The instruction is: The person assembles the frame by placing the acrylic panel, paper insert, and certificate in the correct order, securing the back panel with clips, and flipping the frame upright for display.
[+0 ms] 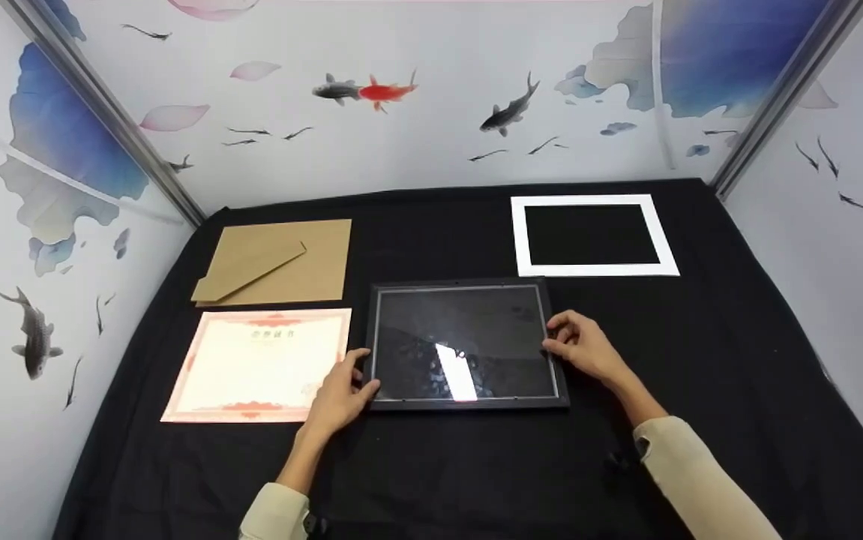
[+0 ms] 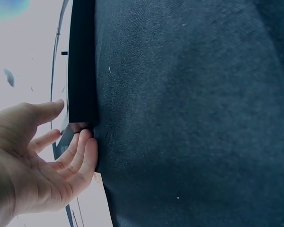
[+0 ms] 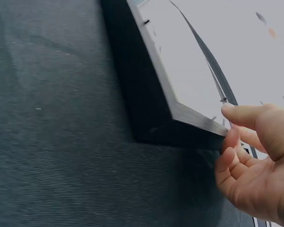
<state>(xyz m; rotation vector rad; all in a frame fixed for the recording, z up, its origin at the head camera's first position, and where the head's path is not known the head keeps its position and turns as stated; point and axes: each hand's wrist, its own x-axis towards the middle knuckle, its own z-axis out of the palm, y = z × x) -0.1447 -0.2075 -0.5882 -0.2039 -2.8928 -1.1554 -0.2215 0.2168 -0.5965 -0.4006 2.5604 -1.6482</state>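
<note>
A black picture frame (image 1: 491, 405) lies flat on the black cloth, its clear pane (image 1: 461, 319) facing up with a bright reflection in it. At its left side, the left hand (image 1: 341, 394) holds the edge, thumb over the top and fingers along the outer wall. The right hand (image 1: 585, 346) pinches the opposite side between thumb and curled fingers. In the right wrist view, small dark tabs (image 3: 146, 21) stick out along the inner rim. A certificate (image 1: 266, 367) with a red border lies left of the frame, partly under the left forearm and hand in the head view.
Behind the certificate lies a brown backing board (image 1: 311, 262) with a folding stand flap (image 1: 251, 274). A white mat border (image 1: 596, 270) rests at the back right. Printed panels (image 1: 431, 142) with fish and lotus patterns enclose the table on the back and sides.
</note>
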